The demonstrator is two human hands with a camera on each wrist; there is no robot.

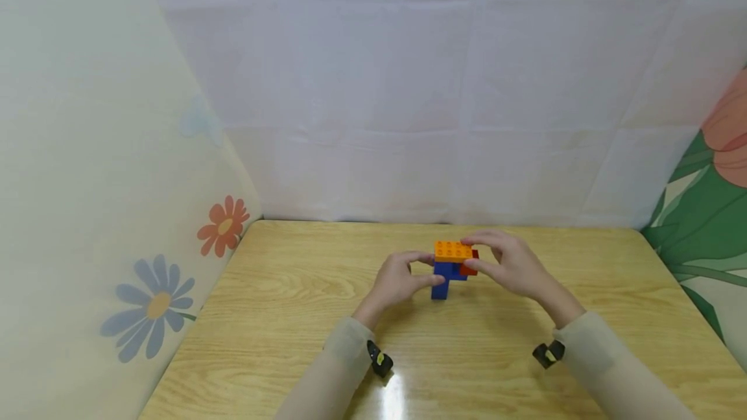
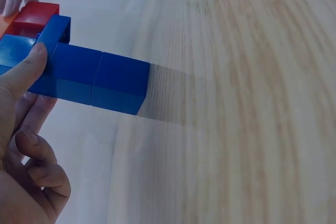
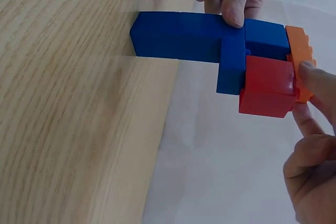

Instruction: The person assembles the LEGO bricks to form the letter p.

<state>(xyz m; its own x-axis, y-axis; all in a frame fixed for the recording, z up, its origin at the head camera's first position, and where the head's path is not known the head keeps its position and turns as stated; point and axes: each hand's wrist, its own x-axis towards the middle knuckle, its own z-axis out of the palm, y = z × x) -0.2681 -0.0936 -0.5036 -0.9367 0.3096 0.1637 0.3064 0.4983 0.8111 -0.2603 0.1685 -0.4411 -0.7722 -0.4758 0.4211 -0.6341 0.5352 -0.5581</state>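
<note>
A small stack of toy building bricks stands upright on the wooden table. Its column is made of blue bricks (image 3: pixel 176 35), with a flat blue brick (image 3: pixel 231 66) jutting out to the right partway up. On that jutting part sits a red brick (image 3: pixel 266 85). An orange brick (image 1: pixel 452 251), studs up, lies across the top. My left hand (image 1: pixel 399 279) pinches the blue column from the left, its thumb at the flat blue brick's level. From the right, my right hand (image 1: pixel 513 266) holds the orange brick's end between thumb and fingers, close above the red brick.
The wooden table (image 1: pixel 280 316) reaches back to a white cloth (image 1: pixel 373 115) hanging behind it. A pale wall (image 1: pixel 76 148) with painted flowers borders the left side; large printed leaves (image 1: pixel 706 232) are at the right.
</note>
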